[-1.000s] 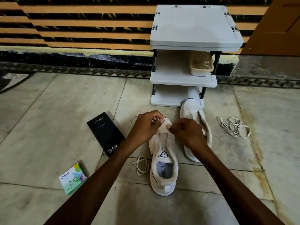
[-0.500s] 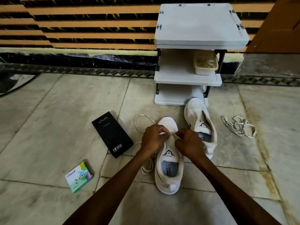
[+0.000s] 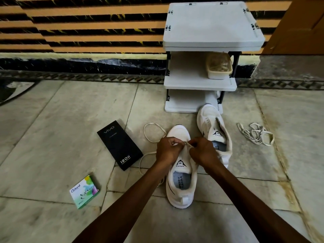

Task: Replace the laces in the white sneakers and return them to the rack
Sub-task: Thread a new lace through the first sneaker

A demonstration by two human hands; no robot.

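A white sneaker [image 3: 180, 186] stands on the floor in front of me, toe pointing away. My left hand [image 3: 167, 149] and my right hand [image 3: 203, 151] both sit over its eyelet area, and each pinches the cream lace [image 3: 152, 133] between fingertips. The lace loops out to the left of the shoe and trails down past my left wrist. The second white sneaker [image 3: 210, 123] lies tilted to the right, unlaced, its toe against the white rack [image 3: 210, 28]. A loose bundle of laces [image 3: 256, 133] lies further right on the floor.
A black phone box [image 3: 120, 144] lies left of the shoe, with a small green Odonil box [image 3: 85, 191] nearer me. A cream container [image 3: 219, 67] holding laces sits on the rack's middle shelf. A striped wall runs behind the rack.
Both hands have drawn back from the toe toward the middle eyelets of the near sneaker, still pinching the lace. The view has shifted slightly closer to the shoes.
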